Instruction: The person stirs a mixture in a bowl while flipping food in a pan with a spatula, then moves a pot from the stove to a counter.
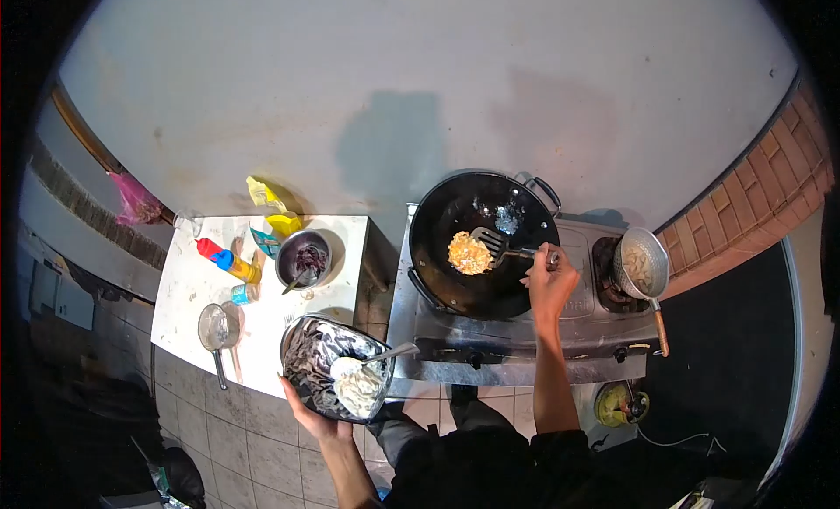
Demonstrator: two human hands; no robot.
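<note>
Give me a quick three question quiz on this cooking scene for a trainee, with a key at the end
1. True or false: the right hand holds a slotted spatula beside the fritter in the wok.
2. What does the left hand grip? A. the strainer B. the foil-lined bowl C. the small pan
3. Fill in: a ____ rests in the bowl's batter.

Key: 1 true; 2 B; 3 spoon.

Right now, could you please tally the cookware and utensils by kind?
Wok: 1
Bowls: 2, foil-lined bowl, dark bowl
Small pans: 2, on stove, on counter
Spatula: 1
Spoon: 1
Total: 7
</note>
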